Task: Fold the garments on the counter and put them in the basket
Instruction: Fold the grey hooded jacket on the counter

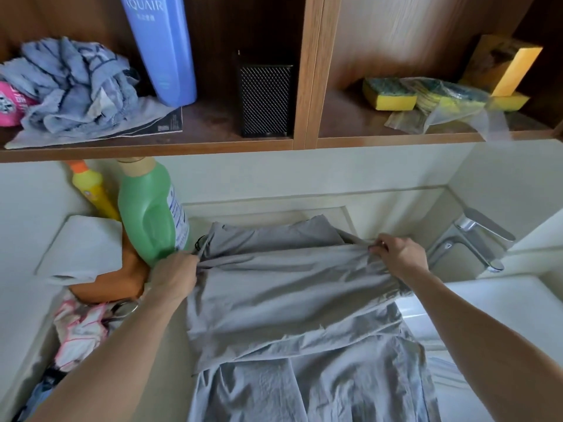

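Your left hand is clenched round a bunched corner of the thin grey fabric garment at its far left edge, just beside the base of the tall green plastic bottle. Your right hand pinches the same far edge on the right, fingers curled over a fold of cloth, near the chrome tap. The garment lies spread across the pale counter between your forearms. Its far part is doubled over the near part, and its near end runs out of view at the bottom.

Left of the green bottle, against the wall, stands a yellow squeeze bottle with an orange cap. Nearer you on that side lie a white folded item on top of an orange object, which is partly hidden, and a crumpled pink and white garment.

On the wooden shelf above, from left to right, are a heap of blue-grey cloths, a tall blue bottle, a black mesh box and yellow and green sponges, some of them in a clear bag.
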### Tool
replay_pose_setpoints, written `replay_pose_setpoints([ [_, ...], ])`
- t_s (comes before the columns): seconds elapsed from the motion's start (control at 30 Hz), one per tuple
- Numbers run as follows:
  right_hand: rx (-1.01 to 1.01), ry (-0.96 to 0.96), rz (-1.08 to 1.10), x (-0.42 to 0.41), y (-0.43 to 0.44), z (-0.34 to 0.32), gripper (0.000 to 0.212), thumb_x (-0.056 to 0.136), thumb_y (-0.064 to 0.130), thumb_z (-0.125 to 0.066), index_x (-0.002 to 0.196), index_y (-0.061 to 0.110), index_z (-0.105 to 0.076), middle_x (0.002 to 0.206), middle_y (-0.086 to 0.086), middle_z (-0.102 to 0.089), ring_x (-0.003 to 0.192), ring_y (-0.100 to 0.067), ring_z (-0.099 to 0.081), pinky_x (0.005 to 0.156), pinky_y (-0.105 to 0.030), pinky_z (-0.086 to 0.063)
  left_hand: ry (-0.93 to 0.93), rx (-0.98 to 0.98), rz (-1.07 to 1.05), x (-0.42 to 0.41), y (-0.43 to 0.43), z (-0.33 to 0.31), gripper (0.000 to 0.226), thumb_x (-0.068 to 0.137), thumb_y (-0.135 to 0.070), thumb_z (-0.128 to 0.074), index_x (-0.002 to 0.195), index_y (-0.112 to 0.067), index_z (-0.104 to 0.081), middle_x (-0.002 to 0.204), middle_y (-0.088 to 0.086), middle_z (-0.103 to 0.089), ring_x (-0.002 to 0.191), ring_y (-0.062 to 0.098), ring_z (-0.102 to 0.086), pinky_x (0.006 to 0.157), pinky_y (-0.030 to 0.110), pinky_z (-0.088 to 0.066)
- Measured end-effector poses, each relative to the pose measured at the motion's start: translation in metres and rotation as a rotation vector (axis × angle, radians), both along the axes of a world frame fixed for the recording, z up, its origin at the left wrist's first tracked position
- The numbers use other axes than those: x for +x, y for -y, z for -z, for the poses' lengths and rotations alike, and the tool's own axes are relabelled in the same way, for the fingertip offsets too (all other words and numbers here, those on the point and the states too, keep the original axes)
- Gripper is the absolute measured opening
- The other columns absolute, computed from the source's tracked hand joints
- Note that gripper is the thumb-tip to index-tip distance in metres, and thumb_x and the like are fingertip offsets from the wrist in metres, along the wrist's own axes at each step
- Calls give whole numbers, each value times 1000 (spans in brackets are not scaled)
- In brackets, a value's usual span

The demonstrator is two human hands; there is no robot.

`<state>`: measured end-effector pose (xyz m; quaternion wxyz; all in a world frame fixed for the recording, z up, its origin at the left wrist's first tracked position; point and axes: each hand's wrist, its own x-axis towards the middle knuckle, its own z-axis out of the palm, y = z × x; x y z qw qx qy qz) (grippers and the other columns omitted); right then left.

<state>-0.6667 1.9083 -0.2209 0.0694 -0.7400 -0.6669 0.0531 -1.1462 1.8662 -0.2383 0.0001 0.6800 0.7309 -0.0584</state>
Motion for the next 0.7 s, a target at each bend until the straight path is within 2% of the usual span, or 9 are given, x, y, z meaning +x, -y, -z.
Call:
replay_pose_setpoints([
  [0.07, -11, 189, -11, -19, 0, 2, 27, 91, 36, -62, 117, 31, -60, 120, -3, -62, 111, -26, -55, 95, -38, -37, 29, 181, 24, 10, 5, 0, 44, 75, -13, -72, 117, -18, -61, 118, 8, -57, 101, 32, -62, 81, 44, -54],
  [0.13, -28, 267, -160, -55, 4, 8, 41, 95, 41, -55, 135, 32, -49, 140, -4, -48, 129, -26, -42, 110, -44, -30, 94, 297, 101, 32, 13, 1, 53, 76, -13, -70, 126, -20, -54, 124, 8, -54, 107, 32, -60, 87, 47, -51],
  [0.2, 69, 181, -422, -105, 16, 18, 41, 96, 42, -48, 135, 30, -53, 143, -6, -49, 132, -27, -46, 111, -52, -35, 131, 346, 148, 62, 20, 4, 48, 86, -21, -63, 132, -20, -53, 132, 10, -54, 116, 34, -57, 99, 49, -47],
  [0.27, 164, -43, -681, -154, 39, 34, 39, 93, 39, -47, 128, 26, -58, 138, -7, -57, 126, -30, -54, 105, -54, -44, 122, 275, 99, 87, 28, 17, 55, 93, -39, -54, 143, -20, -48, 147, 17, -47, 131, 38, -48, 112, 54, -33],
  [0.33, 54, -64, -794, -189, 63, 48, 44, 98, 45, -42, 137, 27, -50, 148, -4, -49, 138, -27, -44, 114, -54, -32, 100, 161, 70, 98, 44, 39, 65, 94, -53, -40, 151, -21, -38, 157, 17, -34, 143, 37, -36, 117, 56, -19],
  [0.43, -47, 27, -609, -176, 80, 61, 59, 101, 58, -21, 155, 32, -26, 164, 2, -19, 152, -21, -15, 121, -58, -10, 87, 91, 66, 77, 73, 71, 71, 95, -64, -24, 153, -25, -36, 161, 13, -30, 147, 32, -29, 118, 57, -18],
  [0.5, -87, 33, -375, -128, 77, 76, 71, 96, 66, -3, 158, 32, -7, 166, 6, 2, 153, -18, 3, 121, -45, 13, 97, 96, 52, 51, 83, 80, 71, 97, -66, -16, 155, -29, -30, 164, 8, -23, 150, 29, -24, 119, 55, -18],
  [0.57, -59, 37, -214, -80, 81, 83, 81, 91, 70, 7, 159, 28, -11, 166, 5, -3, 153, -17, -6, 119, -30, 9, 115, 84, 63, 36, 81, 84, 70, 97, -68, -11, 157, -33, -21, 166, 5, -14, 152, 27, -18, 119, 54, -19],
  [0.7, -85, 113, -175, -64, 78, 88, 73, 97, 62, -5, 158, 24, -19, 165, 2, -13, 151, -18, -19, 121, -35, -13, 124, 51, 47, 35, 72, 85, 71, 95, -69, -6, 158, -36, -15, 167, 4, -8, 152, 29, -13, 120, 52, -18],
])
